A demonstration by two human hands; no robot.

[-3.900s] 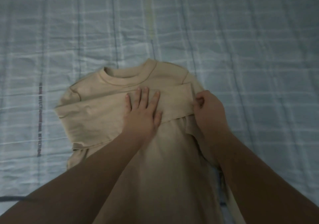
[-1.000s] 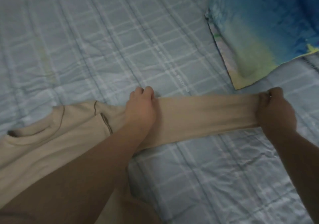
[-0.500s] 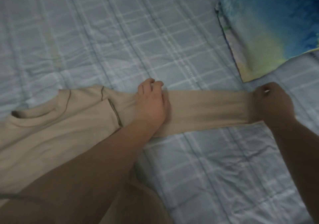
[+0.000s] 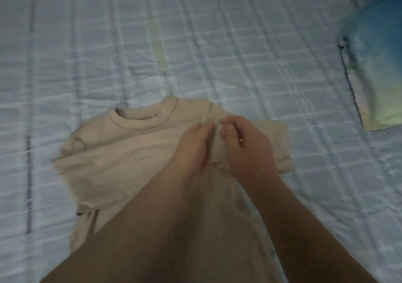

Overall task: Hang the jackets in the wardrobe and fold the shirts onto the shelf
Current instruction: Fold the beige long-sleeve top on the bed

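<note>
Here, shirt (image 4: 121,158): flat on the bed (image 4: 195,43), collar far side.
Left hand (image 4: 193,145): fingers curled, pinching the folded sleeve (image 4: 276,139) at the shoulder.
Right hand (image 4: 248,147): pinching it just beside.

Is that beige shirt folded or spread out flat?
Partly folded: the beige shirt lies on the bed with one sleeve doubled across its chest, lower body unfolded.

Left hand (image 4: 192,145), right hand (image 4: 247,146) on beige shirt (image 4: 121,152)
</note>
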